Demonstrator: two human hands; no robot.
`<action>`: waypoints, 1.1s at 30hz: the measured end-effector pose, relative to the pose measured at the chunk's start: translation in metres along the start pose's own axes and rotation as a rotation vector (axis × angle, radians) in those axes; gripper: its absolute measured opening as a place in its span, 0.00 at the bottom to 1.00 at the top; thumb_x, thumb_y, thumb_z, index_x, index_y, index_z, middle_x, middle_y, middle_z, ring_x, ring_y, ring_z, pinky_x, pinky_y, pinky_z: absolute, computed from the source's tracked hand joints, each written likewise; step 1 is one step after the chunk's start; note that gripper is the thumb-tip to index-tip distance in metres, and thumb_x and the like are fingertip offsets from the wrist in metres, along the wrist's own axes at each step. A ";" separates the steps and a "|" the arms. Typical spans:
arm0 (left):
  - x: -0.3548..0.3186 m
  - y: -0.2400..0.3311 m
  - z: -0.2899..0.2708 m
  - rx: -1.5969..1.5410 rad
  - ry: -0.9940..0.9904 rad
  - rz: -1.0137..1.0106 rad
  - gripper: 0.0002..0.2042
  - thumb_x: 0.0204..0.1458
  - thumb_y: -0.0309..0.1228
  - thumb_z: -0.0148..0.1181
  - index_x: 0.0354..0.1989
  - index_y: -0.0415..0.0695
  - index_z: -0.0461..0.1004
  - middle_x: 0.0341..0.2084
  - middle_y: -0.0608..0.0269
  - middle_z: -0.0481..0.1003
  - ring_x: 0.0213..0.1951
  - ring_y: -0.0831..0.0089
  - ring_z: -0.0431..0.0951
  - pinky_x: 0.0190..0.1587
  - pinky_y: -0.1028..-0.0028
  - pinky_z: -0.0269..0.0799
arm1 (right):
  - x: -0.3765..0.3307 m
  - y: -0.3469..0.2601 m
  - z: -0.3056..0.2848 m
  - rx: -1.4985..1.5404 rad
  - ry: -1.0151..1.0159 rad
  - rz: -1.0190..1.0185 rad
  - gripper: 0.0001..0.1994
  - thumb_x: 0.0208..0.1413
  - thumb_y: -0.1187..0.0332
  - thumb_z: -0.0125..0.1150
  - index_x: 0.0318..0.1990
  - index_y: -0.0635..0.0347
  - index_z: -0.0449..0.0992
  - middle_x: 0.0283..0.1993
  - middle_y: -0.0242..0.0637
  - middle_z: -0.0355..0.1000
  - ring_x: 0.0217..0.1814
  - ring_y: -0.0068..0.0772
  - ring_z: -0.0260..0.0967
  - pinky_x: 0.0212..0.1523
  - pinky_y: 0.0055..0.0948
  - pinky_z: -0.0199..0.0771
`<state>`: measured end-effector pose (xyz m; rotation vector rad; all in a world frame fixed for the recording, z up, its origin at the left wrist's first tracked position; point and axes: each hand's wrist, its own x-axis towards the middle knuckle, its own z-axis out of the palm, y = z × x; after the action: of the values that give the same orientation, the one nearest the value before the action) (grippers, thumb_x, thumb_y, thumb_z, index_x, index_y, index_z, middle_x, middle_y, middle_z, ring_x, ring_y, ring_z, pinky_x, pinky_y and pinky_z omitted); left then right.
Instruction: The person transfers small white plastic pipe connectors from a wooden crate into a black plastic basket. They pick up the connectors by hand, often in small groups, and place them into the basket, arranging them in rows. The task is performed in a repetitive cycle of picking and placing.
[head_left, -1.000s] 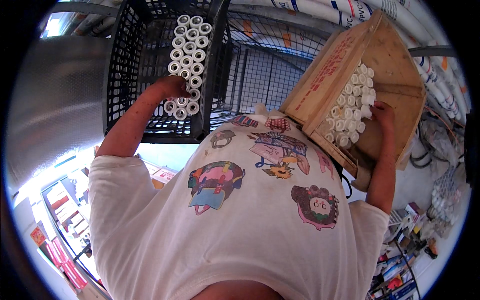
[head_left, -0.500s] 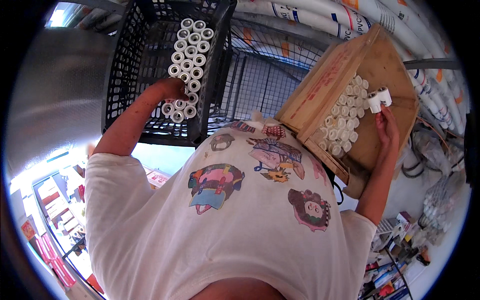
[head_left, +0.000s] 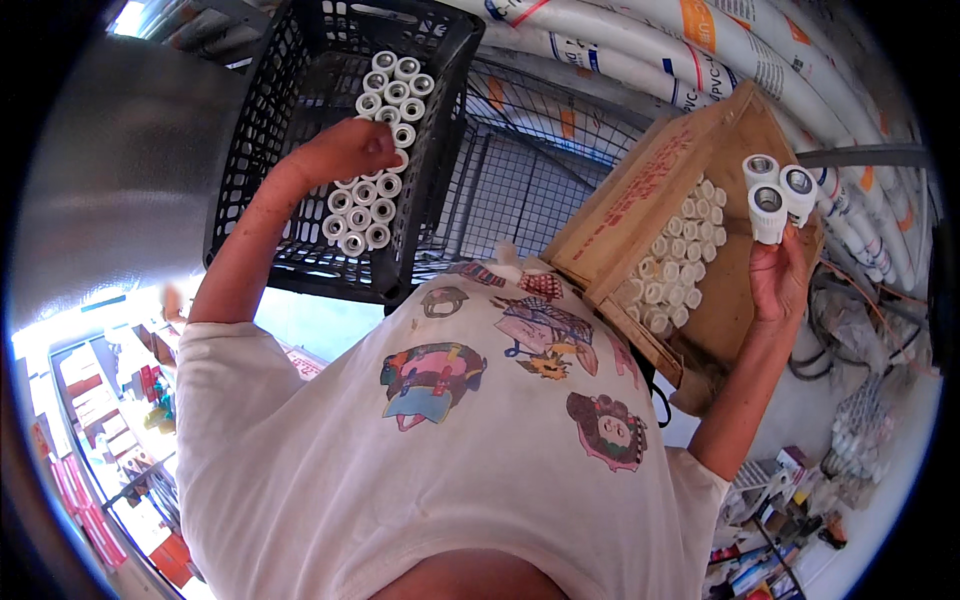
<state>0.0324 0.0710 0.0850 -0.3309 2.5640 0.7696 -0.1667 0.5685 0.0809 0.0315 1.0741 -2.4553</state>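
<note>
My right hand (head_left: 782,278) holds up a cluster of three white pipe fittings (head_left: 767,202), gripped from below, their round ends with metal threaded inserts facing me. It is just right of a cardboard box (head_left: 640,185) with many more white fittings (head_left: 688,245) lined up inside. My left hand (head_left: 347,150) is curled closed over the black plastic crate (head_left: 432,190), above rows of the same kind of fittings (head_left: 360,215) standing on end. The hand covers the middle of these rows. Whether its fingers grip a fitting is hidden.
Long white plastic pipes (head_left: 620,60) lie behind the crate and box. A wire mesh rack (head_left: 520,180) is between the two containers. To the left is a silvery sheet surface (head_left: 125,180). Plastic-bagged goods (head_left: 860,430) lie at the lower right.
My right hand has turned its fittings so their open ends face me; three show now, where two showed before. My left hand has shifted slightly up over the crate's rows.
</note>
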 end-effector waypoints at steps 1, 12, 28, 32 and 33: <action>-0.005 0.011 -0.003 -0.159 0.039 0.088 0.10 0.47 0.34 0.60 0.29 0.39 0.72 0.22 0.61 0.75 0.25 0.75 0.73 0.29 0.75 0.69 | -0.001 0.004 0.012 0.025 -0.039 0.021 0.16 0.49 0.78 0.57 0.46 0.68 0.66 0.45 0.40 0.69 0.44 0.28 0.69 0.41 0.22 0.74; -0.021 0.139 0.013 -0.416 0.329 0.720 0.28 0.47 0.26 0.59 0.58 0.48 0.58 0.46 0.60 0.66 0.37 0.75 0.71 0.39 0.76 0.69 | -0.006 0.094 0.109 0.072 -0.283 0.368 0.20 0.47 0.78 0.56 0.51 0.68 0.64 0.49 0.44 0.68 0.50 0.36 0.68 0.54 0.35 0.68; -0.029 0.100 0.017 -0.770 0.156 0.569 0.19 0.47 0.21 0.58 0.49 0.43 0.66 0.43 0.67 0.69 0.45 0.78 0.70 0.44 0.77 0.69 | -0.002 0.131 0.131 -0.004 -0.351 0.505 0.20 0.47 0.78 0.56 0.51 0.68 0.64 0.48 0.43 0.69 0.49 0.35 0.68 0.52 0.35 0.68; -0.033 0.049 -0.003 -0.258 0.435 0.461 0.19 0.41 0.26 0.60 0.45 0.45 0.69 0.35 0.58 0.74 0.38 0.70 0.75 0.40 0.73 0.71 | -0.003 0.132 0.129 0.014 -0.271 0.438 0.21 0.48 0.76 0.58 0.51 0.67 0.62 0.49 0.42 0.66 0.49 0.32 0.67 0.46 0.28 0.73; -0.036 0.037 -0.012 -0.127 0.390 0.373 0.21 0.41 0.27 0.59 0.48 0.44 0.68 0.37 0.52 0.73 0.39 0.64 0.74 0.42 0.68 0.69 | -0.003 0.132 0.129 0.017 -0.273 0.445 0.21 0.48 0.77 0.58 0.51 0.66 0.62 0.49 0.41 0.66 0.49 0.32 0.67 0.45 0.28 0.73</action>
<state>0.0475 0.0980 0.1280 -0.0376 2.9983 1.0966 -0.0881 0.4012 0.0800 -0.0532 0.8242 -2.0003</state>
